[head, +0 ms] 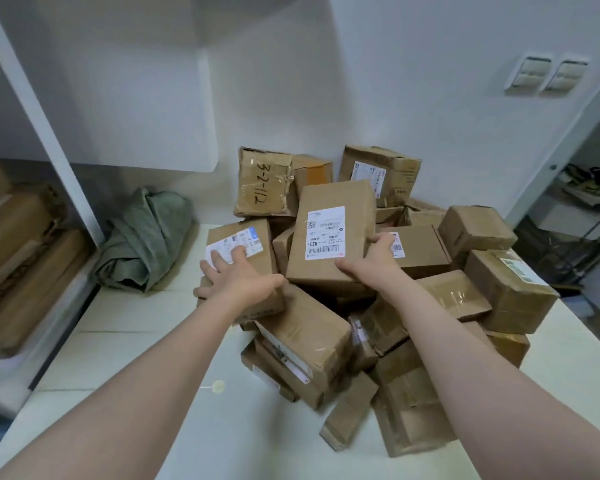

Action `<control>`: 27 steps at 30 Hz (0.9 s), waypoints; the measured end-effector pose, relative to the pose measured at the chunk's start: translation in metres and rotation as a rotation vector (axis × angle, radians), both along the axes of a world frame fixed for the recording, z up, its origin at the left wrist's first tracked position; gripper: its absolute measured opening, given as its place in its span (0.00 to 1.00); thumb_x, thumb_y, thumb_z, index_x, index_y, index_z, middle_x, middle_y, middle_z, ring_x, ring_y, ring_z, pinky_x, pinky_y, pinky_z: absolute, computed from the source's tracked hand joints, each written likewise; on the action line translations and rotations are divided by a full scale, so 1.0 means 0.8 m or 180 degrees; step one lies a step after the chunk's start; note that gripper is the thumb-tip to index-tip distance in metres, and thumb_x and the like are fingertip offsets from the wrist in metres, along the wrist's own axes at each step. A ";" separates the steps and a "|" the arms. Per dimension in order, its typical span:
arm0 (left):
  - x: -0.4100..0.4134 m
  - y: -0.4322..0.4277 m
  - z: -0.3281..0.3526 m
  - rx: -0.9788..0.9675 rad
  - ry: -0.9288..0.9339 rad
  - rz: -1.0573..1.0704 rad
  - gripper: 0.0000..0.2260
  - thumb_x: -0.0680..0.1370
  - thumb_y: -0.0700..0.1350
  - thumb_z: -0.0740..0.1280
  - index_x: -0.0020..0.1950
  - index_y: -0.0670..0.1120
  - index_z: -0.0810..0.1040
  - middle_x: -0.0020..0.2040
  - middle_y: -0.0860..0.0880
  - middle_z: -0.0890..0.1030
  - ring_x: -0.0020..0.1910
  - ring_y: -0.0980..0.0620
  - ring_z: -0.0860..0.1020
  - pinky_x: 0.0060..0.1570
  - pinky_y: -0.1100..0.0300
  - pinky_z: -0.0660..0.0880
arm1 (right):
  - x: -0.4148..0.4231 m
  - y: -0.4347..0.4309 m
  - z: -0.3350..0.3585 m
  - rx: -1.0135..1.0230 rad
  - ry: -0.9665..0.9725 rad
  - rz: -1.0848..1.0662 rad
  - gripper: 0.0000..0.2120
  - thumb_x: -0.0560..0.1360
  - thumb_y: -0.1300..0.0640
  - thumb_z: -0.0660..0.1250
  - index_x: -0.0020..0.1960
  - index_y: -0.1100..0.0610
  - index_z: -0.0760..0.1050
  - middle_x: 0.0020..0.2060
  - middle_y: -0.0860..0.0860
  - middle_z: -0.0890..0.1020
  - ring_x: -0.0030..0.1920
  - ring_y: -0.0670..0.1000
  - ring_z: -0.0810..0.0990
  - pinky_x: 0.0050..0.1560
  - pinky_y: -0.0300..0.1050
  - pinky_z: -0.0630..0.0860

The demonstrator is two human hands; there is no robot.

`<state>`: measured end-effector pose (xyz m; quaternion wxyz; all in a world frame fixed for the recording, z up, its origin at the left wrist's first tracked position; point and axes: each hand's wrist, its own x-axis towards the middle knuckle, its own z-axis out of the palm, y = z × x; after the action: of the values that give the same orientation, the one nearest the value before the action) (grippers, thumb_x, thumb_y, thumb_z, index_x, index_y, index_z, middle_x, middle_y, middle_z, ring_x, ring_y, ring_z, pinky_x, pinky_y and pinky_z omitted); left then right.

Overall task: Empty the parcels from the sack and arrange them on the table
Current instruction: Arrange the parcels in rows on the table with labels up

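Sorting stage, entries as follows: sack (146, 237), green and crumpled, lying slack at the far left of the table (136, 341), just beside the heap (326, 341); whether anything remains inside it cannot be told from this angle. Parcels: brown cardboard boxes tumbled over one another across the middle and right of the white top, none in rows yet. Your left hand (238, 275): fingers straight and spread, pressing flat on the blue-labelled parcel (267, 261) at the heap's left edge, holding nothing. Your right hand (371, 261): fingers curled over the near right corner of the white-labelled parcel (329, 237), thumb along its near edge, gripping it; that box lies tilted on top of the heap. Step in hand, by my reading: taking the top box clear for placing. Advice: raise it straight up before you swing it, since it leans on neighbours that may slide. Let your left palm steady the box it presses. Set the lifted one flat, label upward, on the bare surface at the near left, square to the edge, and begin a row there.
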<state>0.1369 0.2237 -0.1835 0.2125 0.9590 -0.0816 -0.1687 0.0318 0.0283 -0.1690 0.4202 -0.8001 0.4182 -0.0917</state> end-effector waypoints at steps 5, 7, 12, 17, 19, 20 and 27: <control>0.017 0.053 -0.031 -0.0575 0.0129 0.0317 0.47 0.62 0.63 0.68 0.76 0.60 0.49 0.78 0.51 0.45 0.76 0.43 0.43 0.70 0.37 0.56 | 0.009 0.043 -0.020 0.0491 -0.0140 0.0079 0.35 0.67 0.47 0.76 0.59 0.49 0.53 0.64 0.55 0.68 0.60 0.54 0.71 0.64 0.54 0.72; 0.022 0.071 -0.043 -0.0707 0.0257 0.0449 0.48 0.60 0.64 0.67 0.75 0.61 0.48 0.78 0.52 0.43 0.76 0.41 0.43 0.70 0.38 0.57 | 0.018 0.067 -0.029 0.0436 -0.0035 0.0081 0.33 0.69 0.48 0.74 0.63 0.52 0.56 0.65 0.55 0.65 0.57 0.53 0.68 0.60 0.49 0.71; 0.028 0.115 -0.065 -0.0865 0.0598 0.0758 0.49 0.58 0.64 0.66 0.76 0.62 0.47 0.78 0.50 0.46 0.74 0.37 0.50 0.70 0.40 0.58 | 0.047 0.140 -0.049 0.0560 0.0346 0.0315 0.36 0.72 0.45 0.71 0.70 0.52 0.53 0.63 0.54 0.60 0.55 0.55 0.67 0.57 0.47 0.70; 0.039 0.158 -0.088 -0.0953 0.0774 0.0910 0.50 0.58 0.64 0.67 0.76 0.61 0.48 0.78 0.49 0.47 0.75 0.37 0.50 0.70 0.40 0.59 | 0.067 0.196 -0.078 0.0737 0.0518 0.0440 0.38 0.71 0.44 0.71 0.72 0.50 0.52 0.65 0.54 0.61 0.57 0.57 0.72 0.60 0.52 0.75; 0.044 0.180 -0.101 -0.0865 0.0733 0.0957 0.50 0.59 0.64 0.69 0.77 0.61 0.48 0.78 0.48 0.47 0.75 0.36 0.49 0.71 0.39 0.58 | 0.069 0.217 -0.091 0.0781 0.0585 0.0533 0.40 0.71 0.44 0.72 0.73 0.49 0.51 0.65 0.53 0.61 0.61 0.57 0.72 0.60 0.55 0.76; 0.046 0.191 -0.109 -0.0799 0.0719 0.0976 0.50 0.60 0.63 0.69 0.77 0.61 0.47 0.78 0.47 0.47 0.75 0.36 0.49 0.71 0.40 0.57 | 0.071 0.227 -0.100 0.0763 0.0621 0.0579 0.41 0.71 0.45 0.71 0.73 0.49 0.50 0.66 0.53 0.61 0.62 0.57 0.72 0.60 0.56 0.77; 0.042 0.256 -0.146 0.0005 0.0353 0.0709 0.54 0.60 0.64 0.75 0.77 0.60 0.44 0.77 0.41 0.44 0.75 0.38 0.50 0.73 0.46 0.54 | 0.081 0.277 -0.137 0.0682 0.0931 0.0908 0.41 0.72 0.43 0.68 0.77 0.46 0.49 0.72 0.54 0.62 0.70 0.55 0.66 0.69 0.46 0.66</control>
<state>0.1704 0.4288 -0.3006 0.2334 0.9515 0.0374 -0.1968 0.0970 0.2498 -0.2785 0.4463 -0.8067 0.3647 0.1305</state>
